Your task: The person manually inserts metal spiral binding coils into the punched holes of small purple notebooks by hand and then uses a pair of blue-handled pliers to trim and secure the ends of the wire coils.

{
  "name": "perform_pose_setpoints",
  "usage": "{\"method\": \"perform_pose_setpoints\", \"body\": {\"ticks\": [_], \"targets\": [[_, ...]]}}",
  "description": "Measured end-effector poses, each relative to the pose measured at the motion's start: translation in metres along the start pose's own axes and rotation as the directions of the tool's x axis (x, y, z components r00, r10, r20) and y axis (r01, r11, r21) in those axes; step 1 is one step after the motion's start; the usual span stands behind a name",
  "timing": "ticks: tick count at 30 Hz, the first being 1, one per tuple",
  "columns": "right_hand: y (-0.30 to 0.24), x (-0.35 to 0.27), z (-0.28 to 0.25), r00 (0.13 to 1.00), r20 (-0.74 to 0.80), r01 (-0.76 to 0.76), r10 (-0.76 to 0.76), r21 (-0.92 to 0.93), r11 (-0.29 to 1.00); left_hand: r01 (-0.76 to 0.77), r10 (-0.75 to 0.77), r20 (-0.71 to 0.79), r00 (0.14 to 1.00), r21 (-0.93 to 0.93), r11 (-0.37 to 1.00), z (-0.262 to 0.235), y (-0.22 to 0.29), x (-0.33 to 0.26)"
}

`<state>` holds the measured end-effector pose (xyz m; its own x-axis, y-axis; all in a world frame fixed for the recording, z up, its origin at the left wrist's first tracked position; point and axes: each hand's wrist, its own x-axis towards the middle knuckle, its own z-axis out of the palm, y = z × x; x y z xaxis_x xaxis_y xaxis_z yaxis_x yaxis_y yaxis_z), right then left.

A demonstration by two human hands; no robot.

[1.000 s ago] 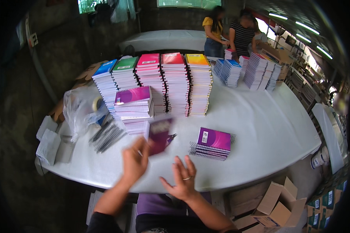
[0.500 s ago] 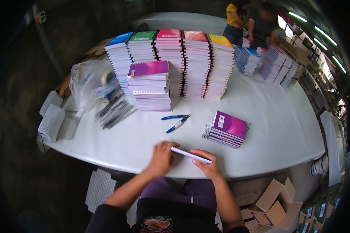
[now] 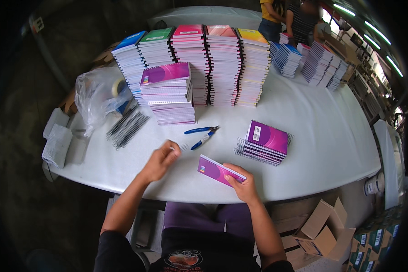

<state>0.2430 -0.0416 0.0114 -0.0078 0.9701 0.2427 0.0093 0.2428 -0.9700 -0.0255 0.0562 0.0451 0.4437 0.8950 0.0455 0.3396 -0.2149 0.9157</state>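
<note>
My right hand point(image 3: 242, 183) holds a purple notebook point(image 3: 218, 170) flat on the white table point(image 3: 313, 136) near its front edge. My left hand point(image 3: 161, 159) is raised a little to the left, its fingertips pinched on a thin wire spiral point(image 3: 182, 146). Blue-handled pliers point(image 3: 202, 133) lie just beyond the two hands. A small pile of bound purple notebooks point(image 3: 264, 142) sits to the right. A taller stack of purple notebooks point(image 3: 168, 93) stands behind the pliers.
Tall stacks of coloured notebooks point(image 3: 213, 63) line the back of the table. Black spirals point(image 3: 126, 126) and a clear plastic bag point(image 3: 99, 96) lie at the left. Two people point(image 3: 288, 16) stand at the far end. Cardboard boxes point(image 3: 319, 231) sit on the floor at the right.
My right hand has brought the purple notebook down flat onto the table. My left hand has left the notebook, moved left and taken up a wire spiral. The camera has tipped downward.
</note>
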Motion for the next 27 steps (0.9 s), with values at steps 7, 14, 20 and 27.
{"method": "perform_pose_setpoints", "body": {"ticks": [7,14,20,27], "targets": [[0.000,-0.004,0.000,1.000,0.012,0.028,-0.027,-0.095,0.995,0.022,-0.056,0.227,0.972,0.151,0.988,0.015,0.028,-0.004],[0.001,-0.003,-0.002,0.988,0.106,0.124,-0.111,-0.128,0.984,0.270,-0.210,0.274,0.938,-0.206,0.941,0.017,0.039,0.010],[0.000,-0.005,-0.002,0.994,0.053,0.100,-0.094,-0.115,0.988,0.251,-0.211,0.416,0.885,-0.043,0.967,-0.004,0.050,0.019],[0.004,-0.005,-0.001,0.995,0.026,0.103,-0.101,-0.102,0.989,0.382,-0.347,0.448,0.824,0.012,0.924,0.000,0.045,0.020]]}}
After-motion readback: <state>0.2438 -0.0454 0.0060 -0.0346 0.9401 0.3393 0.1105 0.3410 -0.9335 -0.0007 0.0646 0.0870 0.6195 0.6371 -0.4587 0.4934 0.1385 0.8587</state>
